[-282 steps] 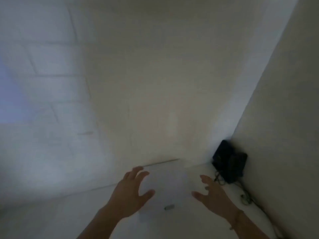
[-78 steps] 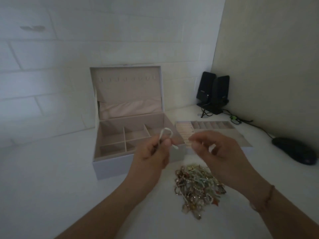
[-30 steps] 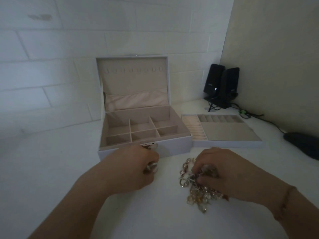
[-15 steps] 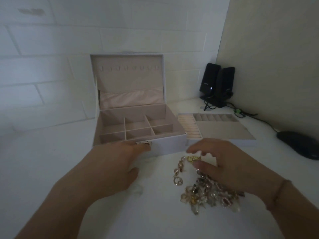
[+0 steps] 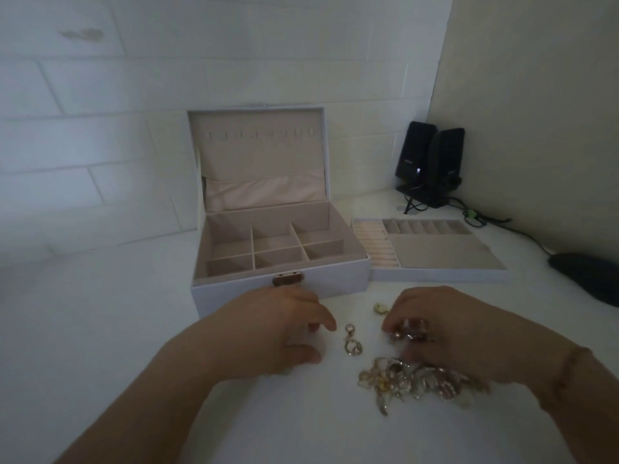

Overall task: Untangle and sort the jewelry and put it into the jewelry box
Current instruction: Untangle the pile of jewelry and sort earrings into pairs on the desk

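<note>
Jewelry [image 5: 418, 383] is heaped in a tangled pile of gold and silver pieces on the white worktop [image 5: 100, 329], nearest the viewer and partly covered by the right wrist, on which a thin bracelet [image 5: 566, 370] is worn. A few pieces of that jewelry are pinched between the curled fingers of the right hand [image 5: 445, 326], just above the pile. The left hand [image 5: 268, 333] is laid palm down on the worktop with its fingers loosely bent, and nothing is seen to be held in it. Between the two hands a small clasp with a ring [image 5: 351, 343] is lying apart from the pile, and a pale bead [image 5: 379, 308] is seen just beside the right fingertips. Behind the hands the jewelry box [image 5: 335, 279] is standing open, its lid upright, its six compartments bare, a metal latch [image 5: 288, 280] on its front wall. Touching its right side, a flat tray [image 5: 435, 274] with ring rolls and small slots is set on the worktop. Farther back, two black speakers [image 5: 430, 162] are placed in the corner, and a dark computer mouse [image 5: 586, 276] is lying at the right edge.
</note>
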Motion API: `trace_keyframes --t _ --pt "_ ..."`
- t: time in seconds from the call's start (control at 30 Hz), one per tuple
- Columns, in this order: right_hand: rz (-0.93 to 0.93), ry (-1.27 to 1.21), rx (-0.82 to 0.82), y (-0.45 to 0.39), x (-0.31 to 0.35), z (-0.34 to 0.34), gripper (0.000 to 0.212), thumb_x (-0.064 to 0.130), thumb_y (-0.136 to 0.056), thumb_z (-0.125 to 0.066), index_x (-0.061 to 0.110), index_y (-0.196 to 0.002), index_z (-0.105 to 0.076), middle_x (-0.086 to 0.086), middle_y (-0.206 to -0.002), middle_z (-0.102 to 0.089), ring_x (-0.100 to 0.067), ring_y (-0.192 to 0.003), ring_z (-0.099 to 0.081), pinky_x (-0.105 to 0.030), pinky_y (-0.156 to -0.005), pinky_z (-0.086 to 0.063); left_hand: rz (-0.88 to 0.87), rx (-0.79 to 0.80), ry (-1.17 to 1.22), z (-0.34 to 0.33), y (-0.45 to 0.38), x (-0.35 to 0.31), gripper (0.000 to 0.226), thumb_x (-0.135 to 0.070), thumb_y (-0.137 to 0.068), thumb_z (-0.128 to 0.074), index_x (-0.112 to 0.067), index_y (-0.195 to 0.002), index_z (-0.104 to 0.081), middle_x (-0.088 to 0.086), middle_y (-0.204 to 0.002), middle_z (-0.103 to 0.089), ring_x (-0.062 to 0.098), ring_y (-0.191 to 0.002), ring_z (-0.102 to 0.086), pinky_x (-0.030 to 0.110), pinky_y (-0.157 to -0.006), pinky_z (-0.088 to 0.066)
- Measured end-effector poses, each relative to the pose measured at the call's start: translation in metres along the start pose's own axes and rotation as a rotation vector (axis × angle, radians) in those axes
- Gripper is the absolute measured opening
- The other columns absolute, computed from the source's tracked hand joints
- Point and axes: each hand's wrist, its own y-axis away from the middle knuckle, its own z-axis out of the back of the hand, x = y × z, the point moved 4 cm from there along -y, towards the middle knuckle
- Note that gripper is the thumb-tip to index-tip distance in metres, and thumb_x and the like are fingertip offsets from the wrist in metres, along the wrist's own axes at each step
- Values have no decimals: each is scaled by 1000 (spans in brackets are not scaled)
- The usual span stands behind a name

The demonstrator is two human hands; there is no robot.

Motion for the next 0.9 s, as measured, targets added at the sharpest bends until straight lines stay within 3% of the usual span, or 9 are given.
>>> trace_keyframes --t 0.07,0.17,0.33,0.43,0.5,0.57,0.67,0.77,0.9 --pt "-39 -19 81 6 -1 5 36 42 -79 -70 48 -112 -56 26 -106 -55 6 -102 -50 -16 -94 -40 -5 -66 3 1 0 -1 33 -48 -88 -62 -40 -120 -60 -19 -110 -58 -3 -105 -49 23 -93 -44" --pt "-50 -78 59 11 -5 18 32 35 -80 -71 54 -100 -53 25 -89 -63 10 -90 -57 -11 -79 -47 -36 -173 49 -3 -5 -14 32 -47 -90 -55 -37 -120 -62 -18 -113 -58 1 -104 -51 27 -89 -47" --pt "-93 -23 -57 13 -12 27 27 25 -87 -64 45 -104 -59 21 -82 -63 2 -79 -59 -11 -68 -46 -134 -130 -9 -21 -18 -24 30 -41 -93 -47 -33 -111 -70 -12 -109 -61 10 -98 -54 29 -80 -50" --pt "-86 -33 -153 11 -10 29 21 29 -87 -64 42 -104 -61 19 -80 -61 -3 -74 -58 -13 -65 -41 -137 -122 25 -25 -20 -20 19 -33 -89 -57 -30 -101 -72 -12 -106 -62 10 -97 -53 30 -81 -49" --pt "-15 -40 -170 12 -2 30 18 32 -86 -65 45 -96 -61 21 -78 -61 -2 -78 -57 -11 -65 -41 -162 -121 50 -25 -21 -20 12 -30 -89 -60 -28 -98 -69 -13 -105 -62 11 -97 -54 32 -84 -47" --pt "85 -65 -78 12 11 25 10 37 -84 -65 45 -91 -64 22 -83 -62 -1 -85 -55 -13 -68 -42 -191 -113 41 -26 -22 -22 11 -29 -90 -59 -29 -97 -66 -15 -106 -63 11 -97 -54 34 -85 -46" --pt "207 -84 30 13 28 15 16 42 -81 -66 42 -98 -65 22 -90 -59 -1 -93 -51 -18 -79 -43 -198 -124 9 -26 -20 -22 15 -32 -90 -56 -31 -101 -66 -15 -111 -59 13 -100 -49 35 -85 -45" --pt "220 44 52 10 34 7 27 45 -82 -64 42 -109 -62 24 -97 -51 3 -98 -41 -18 -85 -39 -172 -138 2 -27 -18 -20 28 -39 -91 -50 -30 -110 -68 -10 -111 -57 15 -100 -48 28 -87 -43" --pt "175 30 91 14 22 10 29 51 -78 -66 45 -107 -61 23 -100 -52 2 -100 -42 -18 -86 -40 -158 -139 13 -26 -19 -17 29 -44 -89 -50 -30 -102 -72 -10 -106 -57 14 -98 -47 25 -86 -40"
